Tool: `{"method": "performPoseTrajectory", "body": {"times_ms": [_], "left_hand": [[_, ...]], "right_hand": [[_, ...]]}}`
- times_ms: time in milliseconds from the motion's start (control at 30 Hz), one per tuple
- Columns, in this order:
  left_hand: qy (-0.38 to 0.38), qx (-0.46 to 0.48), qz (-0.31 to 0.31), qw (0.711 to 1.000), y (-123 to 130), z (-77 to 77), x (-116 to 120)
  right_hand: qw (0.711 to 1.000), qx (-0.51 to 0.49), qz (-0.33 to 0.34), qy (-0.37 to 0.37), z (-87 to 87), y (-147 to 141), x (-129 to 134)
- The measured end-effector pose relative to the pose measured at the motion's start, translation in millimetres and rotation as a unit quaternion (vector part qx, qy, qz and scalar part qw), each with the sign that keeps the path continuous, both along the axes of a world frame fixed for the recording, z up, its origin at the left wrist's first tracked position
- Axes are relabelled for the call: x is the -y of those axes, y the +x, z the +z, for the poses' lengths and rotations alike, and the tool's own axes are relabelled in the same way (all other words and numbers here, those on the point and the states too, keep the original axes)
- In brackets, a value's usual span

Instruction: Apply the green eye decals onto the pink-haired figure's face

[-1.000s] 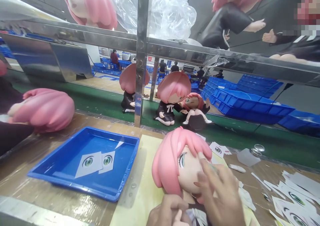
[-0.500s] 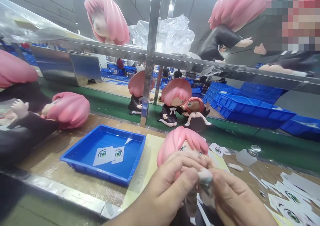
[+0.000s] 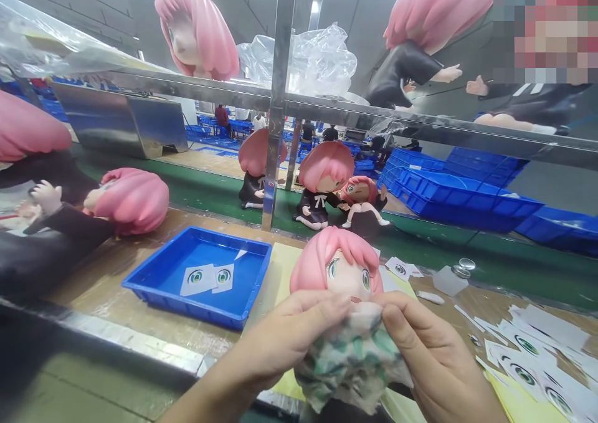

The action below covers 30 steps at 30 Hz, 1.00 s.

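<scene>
Well, item one: a stained cloth [image 3: 352, 364], white with green blotches, spread between two hands. Left hand [image 3: 301, 326]: thumb and fingers closed together on its upper left edge. Right hand [image 3: 430, 345]: thumb and forefinger clamped on its upper right edge.

Item two: one pink-haired doll [image 3: 311, 264], behind the cloth on a yellow sheet [image 3: 284, 258], face up, head at the far end, long axis running away from the person (most of the body is hidden).

Item three: a blue tray [image 3: 187, 308] to the left, holding paper eye pieces [image 3: 199, 278].

Item four: a small sticker [image 3: 271, 185] on the metal post [image 3: 279, 68], lettering too small to read.
</scene>
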<state>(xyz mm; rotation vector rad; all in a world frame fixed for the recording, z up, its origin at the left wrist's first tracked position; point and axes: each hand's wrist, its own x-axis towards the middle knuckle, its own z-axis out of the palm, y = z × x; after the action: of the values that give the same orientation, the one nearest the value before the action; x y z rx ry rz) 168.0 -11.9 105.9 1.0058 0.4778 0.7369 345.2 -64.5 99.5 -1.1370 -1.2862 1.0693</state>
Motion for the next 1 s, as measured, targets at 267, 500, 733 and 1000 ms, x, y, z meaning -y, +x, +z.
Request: {"method": "performPoseTrajectory", "body": {"times_ms": [267, 500, 733, 1000], "left_hand": [[-0.031, 0.032, 0.019, 0.999, -3.3, 0.9, 9.0], [-0.087, 0.071, 0.114, 0.987, 4.7, -7.9, 7.5], [-0.033, 0.129, 0.156, 0.979, -0.9, -22.9, 3.1], [-0.011, 0.137, 0.187, 0.973, -15.0, -25.0, 1.8]], "right_hand": [[0.997, 0.002, -0.065, -0.033, 5.3, -6.3, 9.7], [0.999, 0.036, 0.021, -0.013, -13.7, 3.6, -3.7], [0.977, -0.152, 0.021, -0.145, -9.1, -32.5, -8.0], [0.971, -0.167, 0.093, -0.144, -5.9, -55.0, -24.5]]}}
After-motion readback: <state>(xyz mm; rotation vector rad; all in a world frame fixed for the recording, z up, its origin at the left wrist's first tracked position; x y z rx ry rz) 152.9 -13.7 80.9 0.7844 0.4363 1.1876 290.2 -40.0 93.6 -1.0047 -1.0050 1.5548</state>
